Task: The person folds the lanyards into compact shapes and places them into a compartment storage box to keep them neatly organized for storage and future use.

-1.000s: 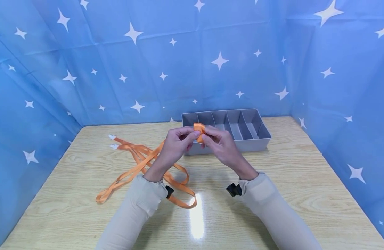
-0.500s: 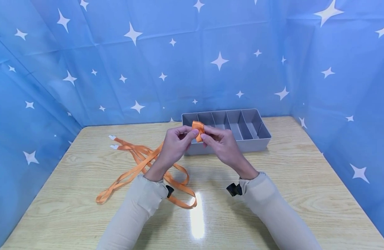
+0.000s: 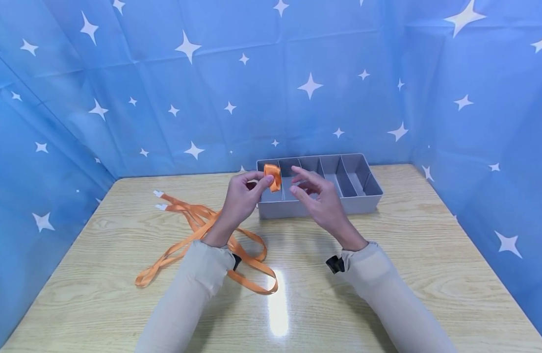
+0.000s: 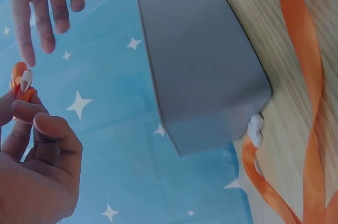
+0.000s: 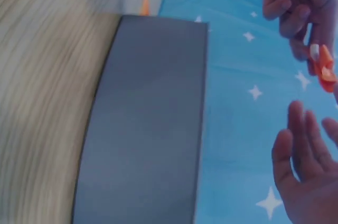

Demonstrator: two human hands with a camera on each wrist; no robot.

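In the head view my left hand [image 3: 244, 196] pinches a folded orange lanyard [image 3: 272, 176] between thumb and fingers. It is held up over the left end of a grey divided box [image 3: 293, 210]. A small white piece shows at the fold [image 4: 20, 78] in the left wrist view. Just to the right, my right hand [image 3: 321, 201] is apart from the strap, its fingers spread and holding nothing; the right wrist view also shows that hand [image 5: 309, 166] bare. Other orange lanyards [image 3: 189, 240] lie loosely looped on the table, partly hidden under my left forearm.
Two white lanyard ends [image 3: 160, 207] point left on the wooden table [image 3: 429, 255]. The box's thin dividers make several compartments, and it stands near the back edge. A blue curtain with white stars [image 3: 253, 122] rises behind and at both sides.
My right hand has let go of the folded lanyard and drawn away to the right, its fingers opening. My left hand has shifted slightly left and up with the lanyard.
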